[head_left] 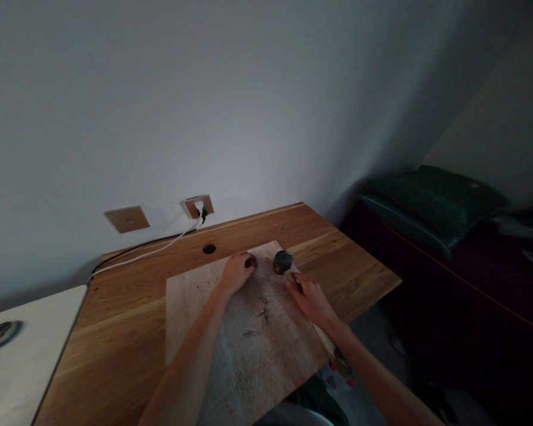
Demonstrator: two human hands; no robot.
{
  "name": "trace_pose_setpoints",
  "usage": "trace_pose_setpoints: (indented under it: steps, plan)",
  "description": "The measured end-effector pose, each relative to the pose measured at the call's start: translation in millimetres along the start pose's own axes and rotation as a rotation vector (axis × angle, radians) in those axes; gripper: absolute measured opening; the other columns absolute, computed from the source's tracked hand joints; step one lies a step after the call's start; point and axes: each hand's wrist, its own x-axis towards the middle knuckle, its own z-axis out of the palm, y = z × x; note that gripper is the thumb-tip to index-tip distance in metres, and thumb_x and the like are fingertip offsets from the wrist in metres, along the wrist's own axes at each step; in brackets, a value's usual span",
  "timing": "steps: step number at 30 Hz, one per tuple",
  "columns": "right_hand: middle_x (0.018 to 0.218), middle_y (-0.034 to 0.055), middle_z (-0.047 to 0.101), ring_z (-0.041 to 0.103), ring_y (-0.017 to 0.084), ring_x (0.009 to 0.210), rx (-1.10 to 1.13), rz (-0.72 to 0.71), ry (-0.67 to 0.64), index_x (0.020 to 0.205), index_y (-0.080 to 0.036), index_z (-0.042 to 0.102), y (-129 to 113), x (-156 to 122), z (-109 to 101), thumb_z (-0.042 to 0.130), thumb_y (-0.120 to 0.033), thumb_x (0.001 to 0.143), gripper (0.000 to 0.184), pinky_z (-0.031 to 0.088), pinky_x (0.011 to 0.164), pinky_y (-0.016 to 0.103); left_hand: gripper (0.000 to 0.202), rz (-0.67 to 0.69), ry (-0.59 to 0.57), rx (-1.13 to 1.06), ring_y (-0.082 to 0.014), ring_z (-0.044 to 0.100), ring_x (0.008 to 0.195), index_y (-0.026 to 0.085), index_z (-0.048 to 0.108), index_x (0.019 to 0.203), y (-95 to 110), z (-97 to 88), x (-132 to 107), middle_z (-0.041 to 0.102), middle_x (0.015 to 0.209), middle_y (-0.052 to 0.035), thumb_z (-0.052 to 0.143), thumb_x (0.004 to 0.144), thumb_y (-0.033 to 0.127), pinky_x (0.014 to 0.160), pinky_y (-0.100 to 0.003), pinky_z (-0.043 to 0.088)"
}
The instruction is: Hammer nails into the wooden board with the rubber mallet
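A pale wooden board (pixel 190 296) lies on the wooden desk (pixel 128 284). My left hand (pixel 237 271) rests on the board's far part, fingers curled in a pinch on something small I cannot make out. My right hand (pixel 311 302) grips the wooden handle of a hammer; its dark round head (pixel 282 261) sits just above the board, close to the right of my left fingertips. Several small metal nails or screws (pixel 263 307) lie loose on the board between my forearms.
A white cable (pixel 160 248) runs along the desk's back to a wall socket (pixel 199 206); a round cable hole (pixel 209 249) is near it. A lighter table (pixel 22 361) adjoins at left. A bed with a dark cushion (pixel 430 204) stands at right.
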Motion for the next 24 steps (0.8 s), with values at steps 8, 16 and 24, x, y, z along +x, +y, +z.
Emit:
trace_pose_setpoints:
  steps: [8,16,24]
  plan:
    - [0.048,-0.0057,0.055,0.057,0.016,0.042,0.048,-0.046,-0.082,0.095,-0.022,0.065,-40.7,26.3,-5.0,0.047,-0.034,0.099,0.022,0.038,0.052,0.024,0.020,0.008,0.003,-0.035,-0.0227,0.068,0.091,0.018,0.076,0.096,-3.7,1.6,-2.2,0.074,0.100,-0.0088,0.067,0.080,0.009,0.086,-0.033,0.052]
    - [0.049,-0.0059,0.058,0.054,0.014,0.040,0.045,-0.068,-0.087,0.101,-0.020,0.066,-51.1,37.3,1.2,0.047,-0.032,0.101,0.022,0.036,0.050,0.023,0.012,-0.012,0.030,-0.074,-0.0188,0.065,0.081,0.018,0.074,0.093,-4.3,2.5,-0.8,0.071,0.089,-0.0052,0.067,0.083,0.016,0.077,-0.030,0.050]
    - [0.056,-0.0025,0.062,0.063,0.017,0.053,-0.022,-0.091,-0.069,0.102,-0.019,0.066,-55.0,36.8,1.5,0.047,-0.031,0.102,0.022,0.038,0.057,0.024,0.026,0.006,0.032,-0.102,-0.0190,0.063,0.082,0.019,0.070,0.104,-6.8,3.8,-1.4,0.065,0.096,-0.0046,0.075,0.078,0.019,0.077,-0.030,0.051]
